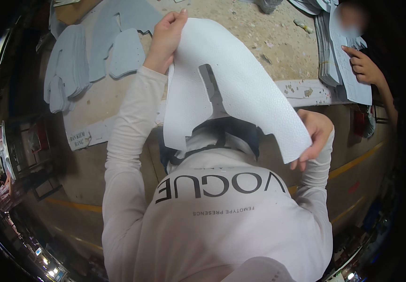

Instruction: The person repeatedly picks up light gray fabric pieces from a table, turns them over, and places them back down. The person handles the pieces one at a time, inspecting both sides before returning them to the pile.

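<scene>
Between my two hands hangs a white, grained leather-like cut piece (254,89), curved in outline with a long narrow slot opening at its lower edge. My left hand (167,37) pinches its upper left edge, thumb on top. Down at the lower right corner, my right hand (314,136) grips the piece from the outer side, its fingers partly behind it. The piece is lifted over the near table edge, in front of my body. A few small dark dots show along its surface.
A worn table (278,51) stands ahead. On its left lie a stack of grey cut pieces (71,61) and a flat grey piece (127,51). At right, another person's hand (365,66) touches a white sheet (353,80) beside a banded grey stack (327,56).
</scene>
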Demonstrator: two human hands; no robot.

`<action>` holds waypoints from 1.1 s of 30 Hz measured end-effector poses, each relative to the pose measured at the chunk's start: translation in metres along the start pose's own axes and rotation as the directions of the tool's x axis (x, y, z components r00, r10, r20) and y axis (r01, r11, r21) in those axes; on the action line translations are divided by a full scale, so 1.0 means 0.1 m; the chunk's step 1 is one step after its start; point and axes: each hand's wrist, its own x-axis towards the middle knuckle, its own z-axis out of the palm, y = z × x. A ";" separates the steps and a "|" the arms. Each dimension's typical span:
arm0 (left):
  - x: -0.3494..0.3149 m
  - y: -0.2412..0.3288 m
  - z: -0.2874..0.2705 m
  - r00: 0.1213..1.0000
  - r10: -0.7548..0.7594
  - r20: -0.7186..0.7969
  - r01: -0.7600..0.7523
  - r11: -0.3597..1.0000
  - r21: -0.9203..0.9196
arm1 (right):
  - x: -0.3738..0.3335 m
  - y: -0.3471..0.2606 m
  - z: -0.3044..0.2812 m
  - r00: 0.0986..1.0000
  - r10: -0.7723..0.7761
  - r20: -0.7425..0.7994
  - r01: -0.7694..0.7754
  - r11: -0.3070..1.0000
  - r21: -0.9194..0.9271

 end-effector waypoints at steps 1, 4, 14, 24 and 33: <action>-0.01 -0.02 0.02 1.000 -0.003 0.027 0.003 1.000 -0.004 | 0.02 -0.07 -0.08 0.995 0.029 0.097 -0.024 0.999 -0.044; 0.00 -0.04 0.07 0.997 0.018 0.069 -0.037 0.960 0.279 | 0.11 -0.37 -0.30 0.975 0.060 0.215 -0.050 0.997 -0.055; -0.10 0.16 0.01 0.908 0.054 0.414 -0.174 0.950 0.257 | 1.13 0.02 -1.35 0.711 -0.369 -0.599 -0.380 0.514 -0.769; -0.03 0.09 -0.01 0.950 -0.037 0.310 -0.061 0.952 0.301 | 1.27 0.60 -1.36 0.623 -0.233 -0.747 -0.440 0.685 -0.581; -0.14 0.02 0.01 0.942 -0.231 0.244 0.156 0.944 0.290 | 1.35 0.71 -1.46 0.370 -0.248 -0.895 -0.645 0.625 -0.440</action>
